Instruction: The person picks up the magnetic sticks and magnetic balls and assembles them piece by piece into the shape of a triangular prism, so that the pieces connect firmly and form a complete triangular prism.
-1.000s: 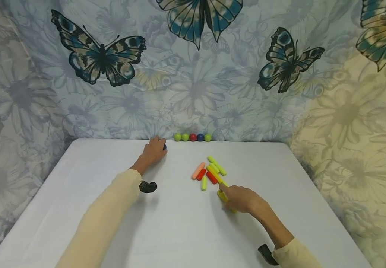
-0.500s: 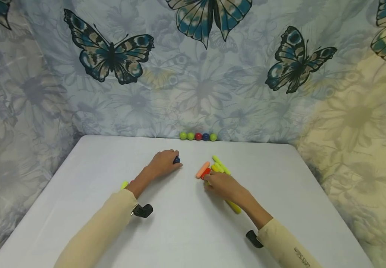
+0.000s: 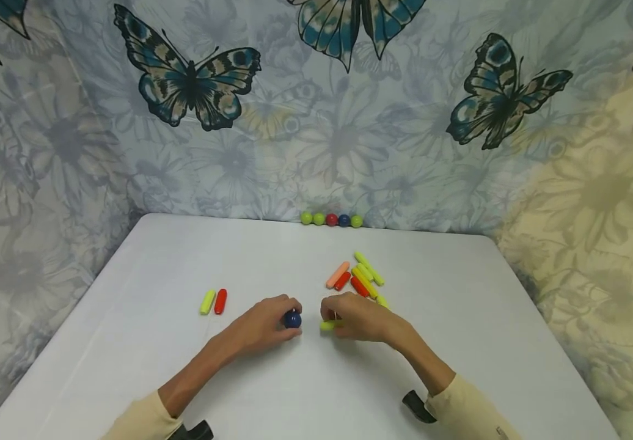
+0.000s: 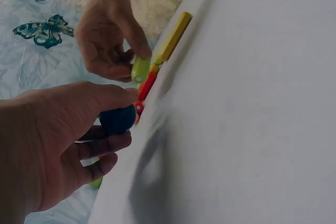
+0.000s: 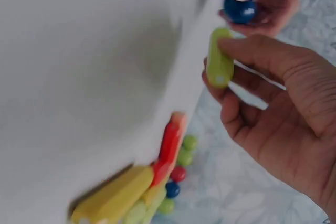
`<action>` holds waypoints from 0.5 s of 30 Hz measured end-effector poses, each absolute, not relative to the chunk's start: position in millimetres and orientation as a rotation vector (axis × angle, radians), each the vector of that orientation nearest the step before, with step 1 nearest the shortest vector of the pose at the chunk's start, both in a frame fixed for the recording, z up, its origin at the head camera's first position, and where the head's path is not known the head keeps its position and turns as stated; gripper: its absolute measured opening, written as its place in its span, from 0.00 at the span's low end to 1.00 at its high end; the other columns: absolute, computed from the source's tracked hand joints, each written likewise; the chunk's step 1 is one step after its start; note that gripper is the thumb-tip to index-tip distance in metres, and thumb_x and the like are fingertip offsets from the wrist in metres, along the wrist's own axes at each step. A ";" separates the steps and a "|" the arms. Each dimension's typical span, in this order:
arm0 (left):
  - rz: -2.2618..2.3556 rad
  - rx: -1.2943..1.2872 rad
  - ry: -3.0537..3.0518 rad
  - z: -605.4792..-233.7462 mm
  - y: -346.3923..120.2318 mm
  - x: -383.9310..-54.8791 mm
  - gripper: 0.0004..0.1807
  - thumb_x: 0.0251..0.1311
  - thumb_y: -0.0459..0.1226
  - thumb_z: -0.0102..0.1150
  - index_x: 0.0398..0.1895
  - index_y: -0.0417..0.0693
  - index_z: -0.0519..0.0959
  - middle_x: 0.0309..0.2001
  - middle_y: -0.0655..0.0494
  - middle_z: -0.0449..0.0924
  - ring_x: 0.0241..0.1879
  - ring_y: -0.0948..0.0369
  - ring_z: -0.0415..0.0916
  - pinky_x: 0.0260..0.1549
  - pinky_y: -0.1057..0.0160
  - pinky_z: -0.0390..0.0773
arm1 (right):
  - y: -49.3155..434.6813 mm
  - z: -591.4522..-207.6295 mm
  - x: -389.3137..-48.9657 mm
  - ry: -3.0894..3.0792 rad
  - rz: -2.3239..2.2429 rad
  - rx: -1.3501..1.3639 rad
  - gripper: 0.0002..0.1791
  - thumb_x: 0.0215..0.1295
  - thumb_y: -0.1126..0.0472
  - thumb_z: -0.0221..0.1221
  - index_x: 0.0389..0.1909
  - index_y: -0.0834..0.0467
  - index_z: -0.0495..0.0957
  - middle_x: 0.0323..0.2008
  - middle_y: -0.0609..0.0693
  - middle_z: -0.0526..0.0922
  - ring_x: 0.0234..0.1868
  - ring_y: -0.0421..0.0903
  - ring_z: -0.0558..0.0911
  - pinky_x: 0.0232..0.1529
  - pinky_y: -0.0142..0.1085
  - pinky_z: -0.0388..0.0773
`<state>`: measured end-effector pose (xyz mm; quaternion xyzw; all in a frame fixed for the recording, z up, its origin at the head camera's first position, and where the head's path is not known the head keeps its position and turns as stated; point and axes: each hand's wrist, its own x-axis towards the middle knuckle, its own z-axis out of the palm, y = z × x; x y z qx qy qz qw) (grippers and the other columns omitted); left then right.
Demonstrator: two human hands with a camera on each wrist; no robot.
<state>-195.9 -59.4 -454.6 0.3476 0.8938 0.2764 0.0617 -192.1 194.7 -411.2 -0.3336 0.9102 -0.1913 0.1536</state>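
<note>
Mid-frame, our left hand (image 3: 264, 322) pinched a slippery-looking blue ball (image 3: 292, 319), our right hand (image 3: 359, 316) a light-looking green stick (image 5: 219, 66), best gripped midway.

Between the left hand (image 3: 264, 322) and the right hand (image 3: 360, 318) lies a narrow gap, bordered by the blue ball (image 3: 292, 319) and the lime stick (image 3: 329, 326) they pinch. Just beyond the right hand, clustered sticks (image 3: 365, 283) block the way; to its right the white table (image 3: 492, 330) is free. Beyond and left of the left hand, a red stick (image 3: 220, 301) stands in the way; straight ahead and nearer the body, bare tabletop gives passage.
</note>
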 end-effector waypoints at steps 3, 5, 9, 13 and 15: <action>0.861 1.100 2.714 -464.5 -63.3 -187.0 0.17 0.66 0.46 0.70 0.53 0.52 0.79 0.43 0.62 0.79 0.41 0.67 0.73 0.43 0.68 0.77 | 184.2 -407.9 -189.5 2.527 -0.576 -1.044 0.09 0.65 0.67 0.69 0.42 0.55 0.81 0.35 0.45 0.84 0.37 0.37 0.78 0.45 0.26 0.80; 0.870 1.126 2.728 -470.9 -64.9 -183.8 0.17 0.65 0.48 0.71 0.51 0.53 0.79 0.42 0.64 0.78 0.40 0.67 0.71 0.42 0.69 0.75 | 176.7 -409.3 -189.8 2.492 -0.562 -1.072 0.09 0.66 0.66 0.69 0.42 0.54 0.81 0.34 0.43 0.83 0.37 0.37 0.78 0.45 0.25 0.79; 0.888 1.166 2.738 -481.6 -65.5 -181.6 0.19 0.62 0.52 0.72 0.46 0.55 0.79 0.41 0.65 0.75 0.40 0.68 0.68 0.41 0.71 0.73 | 165.7 -418.5 -192.3 2.459 -0.531 -1.042 0.09 0.66 0.65 0.69 0.42 0.53 0.80 0.33 0.41 0.80 0.36 0.36 0.76 0.44 0.24 0.76; 0.883 1.163 2.719 -487.5 -63.9 -181.9 0.24 0.59 0.58 0.72 0.48 0.55 0.77 0.43 0.66 0.73 0.42 0.68 0.67 0.43 0.70 0.72 | 161.5 -425.6 -194.4 2.445 -0.531 -1.011 0.10 0.64 0.64 0.71 0.42 0.53 0.80 0.32 0.42 0.80 0.36 0.36 0.76 0.44 0.24 0.76; 0.862 1.144 2.707 -489.2 -63.6 -182.8 0.28 0.57 0.62 0.72 0.49 0.57 0.78 0.44 0.67 0.72 0.43 0.68 0.67 0.44 0.70 0.71 | 160.2 -426.0 -196.0 2.436 -0.517 -1.013 0.10 0.64 0.64 0.72 0.42 0.53 0.80 0.33 0.42 0.81 0.36 0.37 0.76 0.44 0.24 0.76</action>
